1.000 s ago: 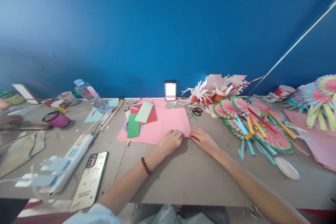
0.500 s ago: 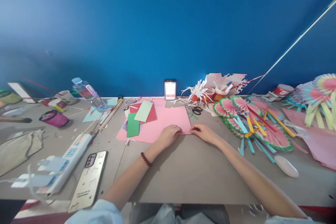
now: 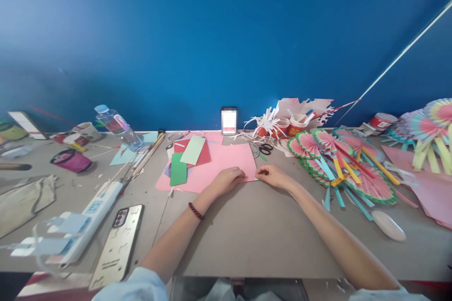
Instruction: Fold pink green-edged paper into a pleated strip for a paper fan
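A large pink sheet of paper (image 3: 226,162) lies flat on the grey table before me. My left hand (image 3: 230,180) rests on its near edge, fingers bent and pressed together on the paper. At the near right corner, my right hand (image 3: 271,176) pinches the sheet's edge between thumb and fingertips. Whether that edge is folded over is too small to tell. On the sheet's left part lie a dark green card (image 3: 178,169), a pale green card (image 3: 192,149) and a red card (image 3: 205,155), partly overlapping.
Black-handled scissors (image 3: 265,149) lie behind my right hand. Folded paper fans (image 3: 353,164) and a white computer mouse (image 3: 388,225) are at right. On the left are a phone (image 3: 118,244), a power strip (image 3: 90,225) and a leaning water bottle (image 3: 120,127). A lit device (image 3: 229,121) stands against the blue wall.
Both hands stay almost in place at the near edge of the pink paper. The view has shifted very slightly; nothing else has visibly moved.
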`<state>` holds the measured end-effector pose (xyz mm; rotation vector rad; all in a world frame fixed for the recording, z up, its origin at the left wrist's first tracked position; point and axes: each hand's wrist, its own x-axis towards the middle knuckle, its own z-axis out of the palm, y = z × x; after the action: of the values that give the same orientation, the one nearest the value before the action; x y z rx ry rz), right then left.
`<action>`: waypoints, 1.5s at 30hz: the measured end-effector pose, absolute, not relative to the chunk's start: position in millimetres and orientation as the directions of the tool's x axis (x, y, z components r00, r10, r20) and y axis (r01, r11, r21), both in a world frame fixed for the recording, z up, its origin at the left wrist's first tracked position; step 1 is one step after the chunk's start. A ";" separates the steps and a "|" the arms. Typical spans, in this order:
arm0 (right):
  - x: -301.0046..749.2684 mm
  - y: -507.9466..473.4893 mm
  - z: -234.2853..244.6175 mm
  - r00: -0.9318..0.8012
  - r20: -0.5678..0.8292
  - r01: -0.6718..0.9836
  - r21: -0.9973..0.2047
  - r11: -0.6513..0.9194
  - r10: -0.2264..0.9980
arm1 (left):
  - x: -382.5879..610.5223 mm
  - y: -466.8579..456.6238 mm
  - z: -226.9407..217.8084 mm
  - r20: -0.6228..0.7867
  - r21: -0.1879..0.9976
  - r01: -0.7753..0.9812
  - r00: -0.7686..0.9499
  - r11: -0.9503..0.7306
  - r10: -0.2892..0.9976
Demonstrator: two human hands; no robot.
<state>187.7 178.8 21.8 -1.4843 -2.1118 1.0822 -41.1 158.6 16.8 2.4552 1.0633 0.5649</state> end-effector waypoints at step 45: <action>184.9 164.1 23.1 -0.320 -0.077 0.605 -0.784 0.141 0.944 | -44.2 163.4 8.0 0.240 0.431 0.590 0.655 -0.683 0.717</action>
<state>184.9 164.1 23.1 -1.4814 -1.9861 1.0333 -44.2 163.4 8.0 2.5595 1.0422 0.5686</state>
